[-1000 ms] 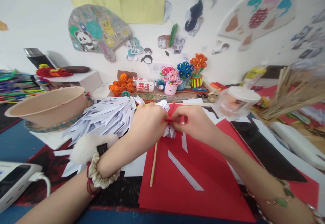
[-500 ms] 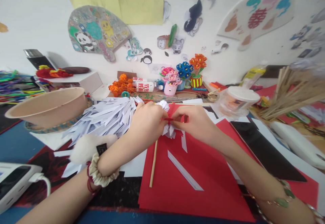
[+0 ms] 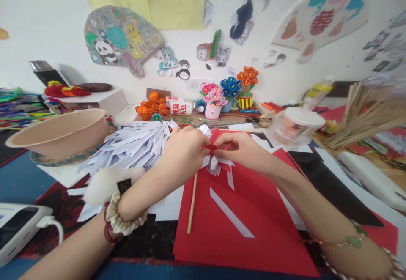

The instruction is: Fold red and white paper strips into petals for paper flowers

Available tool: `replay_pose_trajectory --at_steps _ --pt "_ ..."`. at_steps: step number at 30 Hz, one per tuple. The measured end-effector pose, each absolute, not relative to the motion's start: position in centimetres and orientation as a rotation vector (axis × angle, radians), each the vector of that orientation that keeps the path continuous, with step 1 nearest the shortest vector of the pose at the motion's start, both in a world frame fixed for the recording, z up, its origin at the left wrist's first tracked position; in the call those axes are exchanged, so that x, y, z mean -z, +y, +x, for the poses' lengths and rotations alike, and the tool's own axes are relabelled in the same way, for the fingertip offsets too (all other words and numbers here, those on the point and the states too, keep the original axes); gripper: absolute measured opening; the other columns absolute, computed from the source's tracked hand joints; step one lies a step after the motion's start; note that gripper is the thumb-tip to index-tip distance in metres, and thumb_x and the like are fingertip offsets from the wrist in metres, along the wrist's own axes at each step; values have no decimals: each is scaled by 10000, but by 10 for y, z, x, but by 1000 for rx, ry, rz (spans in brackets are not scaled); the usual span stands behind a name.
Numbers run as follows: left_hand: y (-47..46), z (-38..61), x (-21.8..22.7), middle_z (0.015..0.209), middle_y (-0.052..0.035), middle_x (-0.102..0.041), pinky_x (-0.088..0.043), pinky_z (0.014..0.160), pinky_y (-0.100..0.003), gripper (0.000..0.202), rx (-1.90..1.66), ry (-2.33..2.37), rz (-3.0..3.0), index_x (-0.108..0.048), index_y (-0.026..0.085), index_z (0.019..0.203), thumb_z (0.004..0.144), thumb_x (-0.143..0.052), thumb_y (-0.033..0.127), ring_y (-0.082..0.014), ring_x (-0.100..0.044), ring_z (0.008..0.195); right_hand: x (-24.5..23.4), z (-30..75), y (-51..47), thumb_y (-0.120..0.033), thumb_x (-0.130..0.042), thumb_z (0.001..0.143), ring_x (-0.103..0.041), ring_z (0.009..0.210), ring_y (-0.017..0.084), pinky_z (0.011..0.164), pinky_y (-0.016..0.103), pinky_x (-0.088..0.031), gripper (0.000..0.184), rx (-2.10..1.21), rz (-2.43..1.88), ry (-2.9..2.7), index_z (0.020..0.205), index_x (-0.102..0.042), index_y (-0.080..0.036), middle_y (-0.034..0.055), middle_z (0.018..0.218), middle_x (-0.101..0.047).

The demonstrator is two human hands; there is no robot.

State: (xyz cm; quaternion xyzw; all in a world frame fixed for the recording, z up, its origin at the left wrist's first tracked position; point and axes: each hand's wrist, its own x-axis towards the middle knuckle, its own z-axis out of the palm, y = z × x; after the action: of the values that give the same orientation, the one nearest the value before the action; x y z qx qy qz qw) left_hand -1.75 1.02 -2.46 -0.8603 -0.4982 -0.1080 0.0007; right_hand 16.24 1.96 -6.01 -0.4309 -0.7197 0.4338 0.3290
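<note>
My left hand (image 3: 184, 151) is closed round the top of a thin wooden stick (image 3: 191, 206) that carries a white paper flower (image 3: 213, 164). My right hand (image 3: 241, 149) pinches a small red strip (image 3: 210, 147) against the flower's head, fingertip to fingertip with the left. Both hands hover over a sheet of red paper (image 3: 241, 225). A loose white paper strip (image 3: 231, 213) lies on that sheet. A heap of white paper strips (image 3: 130, 144) lies just left of my left hand.
A tan paper bowl (image 3: 58, 132) stands at the left, a white phone with cable (image 3: 19, 229) at the near left. A lidded plastic cup (image 3: 296, 125) and a bundle of wooden sticks (image 3: 364, 117) stand at the right. Glue bottle (image 3: 180, 107) and small pots of craft flowers (image 3: 228, 91) line the back.
My right hand has drawn slightly right and opened its fingers a little, showing more of the white flower and the red strip. My left wrist has dropped a bit.
</note>
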Motion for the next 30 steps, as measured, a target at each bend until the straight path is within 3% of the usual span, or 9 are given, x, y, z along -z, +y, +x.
replay_pose_trajectory --at_steps 6,10,14,22,30 --pt "8 -18 24 814 -73 -755 -379 711 -341 120 360 -1548 -2726 -764 173 811 849 -656 137 -244 -644 818 55 166 21 -219 -724 736 -648 720 160 679 289 -493 48 -1346 -1108 -1802 755 -699 -183 17 768 -715" --pt "6 -18 24 798 -69 -753 -369 711 -349 153 409 -1464 -2693 -758 174 775 827 -647 83 -244 -639 810 54 168 21 -337 -711 798 -649 784 185 732 320 -485 170 -1453 -1068 -1832 841 -744 -176 43 847 -732" --pt "5 -18 26 785 -59 -751 -342 690 -347 125 450 -1435 -2681 -753 184 761 832 -674 118 -241 -634 798 54 170 21 -414 -686 844 -642 776 189 722 321 -488 255 -1447 -1063 -1842 796 -737 -169 45 809 -722" --pt "6 -17 23 808 -59 -754 -331 699 -345 91 413 -1460 -2678 -760 182 779 844 -700 159 -241 -641 820 59 171 24 -335 -750 794 -656 838 191 775 324 -503 154 -1391 -1031 -1793 794 -737 -182 44 871 -721" --pt "3 -17 19 809 -60 -753 -365 720 -333 98 477 -1460 -2691 -777 187 810 859 -696 216 -217 -636 781 62 174 25 -451 -729 811 -655 898 207 792 328 -513 301 -1395 -973 -1833 919 -720 -170 74 949 -723"
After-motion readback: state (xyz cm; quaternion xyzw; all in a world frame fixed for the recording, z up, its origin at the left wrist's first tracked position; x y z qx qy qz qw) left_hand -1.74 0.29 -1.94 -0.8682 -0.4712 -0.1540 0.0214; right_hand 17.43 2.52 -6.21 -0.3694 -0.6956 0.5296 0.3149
